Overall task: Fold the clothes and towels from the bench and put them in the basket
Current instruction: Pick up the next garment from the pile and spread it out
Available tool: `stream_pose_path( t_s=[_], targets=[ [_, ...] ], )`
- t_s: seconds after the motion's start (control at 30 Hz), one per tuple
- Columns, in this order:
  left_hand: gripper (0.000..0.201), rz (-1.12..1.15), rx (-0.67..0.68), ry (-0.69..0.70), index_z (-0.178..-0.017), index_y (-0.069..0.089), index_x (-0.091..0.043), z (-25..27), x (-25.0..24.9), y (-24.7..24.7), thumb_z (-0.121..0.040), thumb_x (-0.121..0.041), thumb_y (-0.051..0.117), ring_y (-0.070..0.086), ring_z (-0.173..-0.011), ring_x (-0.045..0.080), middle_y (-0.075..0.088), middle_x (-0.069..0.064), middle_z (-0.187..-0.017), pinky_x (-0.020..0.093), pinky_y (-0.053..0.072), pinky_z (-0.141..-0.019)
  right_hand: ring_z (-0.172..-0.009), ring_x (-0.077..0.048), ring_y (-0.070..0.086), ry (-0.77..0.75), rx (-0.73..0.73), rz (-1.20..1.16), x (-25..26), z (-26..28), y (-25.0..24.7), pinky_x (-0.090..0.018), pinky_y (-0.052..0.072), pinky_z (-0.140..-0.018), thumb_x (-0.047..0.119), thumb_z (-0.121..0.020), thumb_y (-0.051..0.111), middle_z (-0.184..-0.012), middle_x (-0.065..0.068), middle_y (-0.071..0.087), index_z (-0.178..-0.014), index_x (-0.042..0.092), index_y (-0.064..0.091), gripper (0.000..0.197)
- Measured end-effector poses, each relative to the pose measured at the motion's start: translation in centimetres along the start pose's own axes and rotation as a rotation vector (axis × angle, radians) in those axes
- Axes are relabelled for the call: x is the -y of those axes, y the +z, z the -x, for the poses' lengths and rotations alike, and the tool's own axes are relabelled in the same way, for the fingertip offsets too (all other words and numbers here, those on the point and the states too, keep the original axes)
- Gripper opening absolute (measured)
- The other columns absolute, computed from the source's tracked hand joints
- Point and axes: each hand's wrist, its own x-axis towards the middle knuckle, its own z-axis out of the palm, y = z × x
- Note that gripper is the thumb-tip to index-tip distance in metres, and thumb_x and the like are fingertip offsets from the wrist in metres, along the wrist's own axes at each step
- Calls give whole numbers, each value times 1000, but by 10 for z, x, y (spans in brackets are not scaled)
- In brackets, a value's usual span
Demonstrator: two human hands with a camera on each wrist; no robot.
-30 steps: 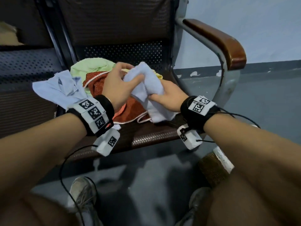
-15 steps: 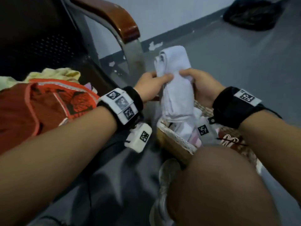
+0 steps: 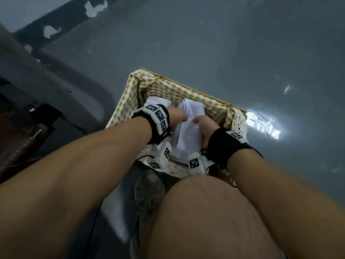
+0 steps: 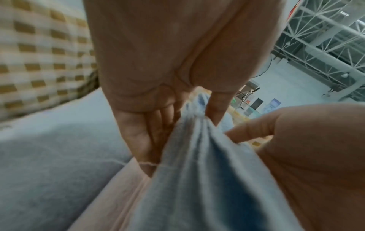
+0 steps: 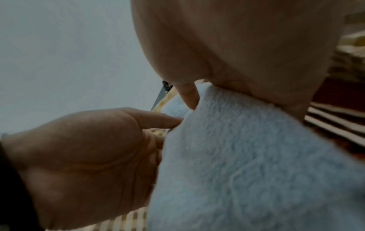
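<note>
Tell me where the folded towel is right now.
Head view, centre: the towel is inside the basket, held between the left hand and right hand.

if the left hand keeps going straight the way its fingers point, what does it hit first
Probably the clothes already lying in the basket: the left hand, gripping the folded towel, points down into it. How far down they lie is unclear.

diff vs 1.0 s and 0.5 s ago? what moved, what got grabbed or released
The folded pale towel went from above the bench seat, across past the armrest, and is now down inside the checked-lined basket, beside other light laundry already there. The head camera swung with it; the bench pile has left the view. Nothing was released: the left hand and right hand each keep their grip on the towel, one on each side.
</note>
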Motion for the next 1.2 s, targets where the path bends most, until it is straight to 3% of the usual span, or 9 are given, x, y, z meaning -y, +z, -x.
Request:
stream_pose_path(
  t_s=[0.13,0.3,0.4,0.6,0.7,0.9,1.0,1.07,1.2],
  targets=[
    [68,-4,61,-33,-143,36,3,-27,-4,28,-92,-28,67,65,-103,40,56,25,-129,56,56,-90,-136,-37,43,37,-92,-35,-10,-24,-20,-47,35,-116,25,-101,48,-153,-19,39,-153,0,31,59],
    [64,-408,17,115,-131,58,-5,-50,-4,46,-85,-50,67,64,-114,33,64,16,-127,44,53,-98,-125,-38,55,31,-141,-122,-29,-39,-38,-49,42,-110,30,-95,46,-136,-15,58,-131,4,55,45],
    [68,-690,6,202,-141,50,-21,-53,-5,49,-89,-64,50,55,-125,28,56,7,-139,40,46,-103,-135,-39,47,28,-205,-72,-36,-42,-46,-51,36,-114,37,-86,44,-143,-14,52,-124,8,53,48],
    [22,-710,-8,230,-84,65,-20,-47,-6,50,-88,-41,62,69,-98,27,73,8,-105,38,54,-92,-131,-40,49,73,-205,205,-41,-47,-51,-49,43,-110,39,-97,47,-148,-20,47,-151,3,37,66],
    [16,-461,54,226,-89,66,-12,-39,-5,45,-89,-29,66,72,-90,36,73,18,-100,51,59,-86,-126,-42,51,27,-182,292,-27,-39,-51,-51,44,-107,38,-98,47,-144,-21,48,-148,2,38,63],
    [27,-218,1,240,-109,70,-1,-1,-14,12,-95,-22,60,68,-86,24,73,13,-103,39,56,-87,-125,-33,57,-249,-137,408,25,17,-45,-42,49,-102,33,-100,50,-141,-15,55,-139,6,54,48],
    [16,-133,-119,359,-88,70,-9,46,-21,-24,-95,-19,60,69,-71,12,72,9,-91,26,57,-66,-85,-26,64,-414,14,437,62,70,-11,-36,53,-77,20,-97,56,-108,-19,65,-99,10,66,14],
    [16,-174,-234,416,-81,69,-11,86,-14,-59,-92,-23,63,73,-83,19,74,9,-93,28,57,-74,-66,-23,63,-566,75,563,87,108,25,-30,51,-63,18,-93,59,-85,-14,66,-77,12,61,16],
    [18,-286,-530,454,-90,68,-16,171,33,-140,-91,-33,65,70,-93,27,75,8,-96,40,54,-87,-58,-14,63,-844,239,835,120,181,114,-22,46,-53,23,-92,61,-76,-5,66,-77,14,62,18]
  ],
)
